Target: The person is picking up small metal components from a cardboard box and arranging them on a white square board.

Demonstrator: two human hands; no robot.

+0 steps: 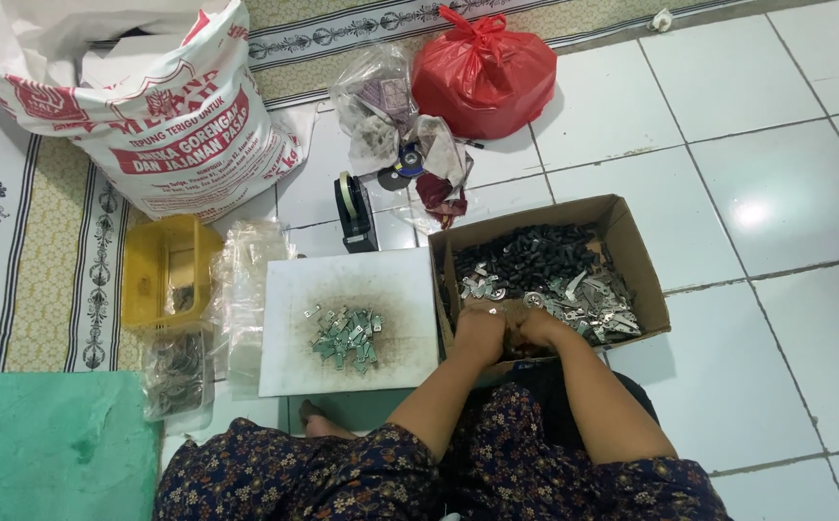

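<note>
Both my hands reach into a brown cardboard box (632, 241) on the tiled floor. My left hand (478, 331) and my right hand (538, 326) are side by side at the box's near edge, fingers curled down among the small silver metal parts (593, 304). A heap of small black parts (540, 256) fills the far half of the box. Whether either hand grips anything is hidden. Left of the box lies a white board (391, 280) with a small pile of silver metal pieces (347, 338) on it.
A black tape dispenser (354, 212) stands behind the board. A yellow plastic basket (164, 270), clear plastic bags (246, 280), a large printed sack (149, 116), a red plastic bag (482, 72) and a green mat (48, 444) lie around. My legs in floral cloth (342, 482) are below.
</note>
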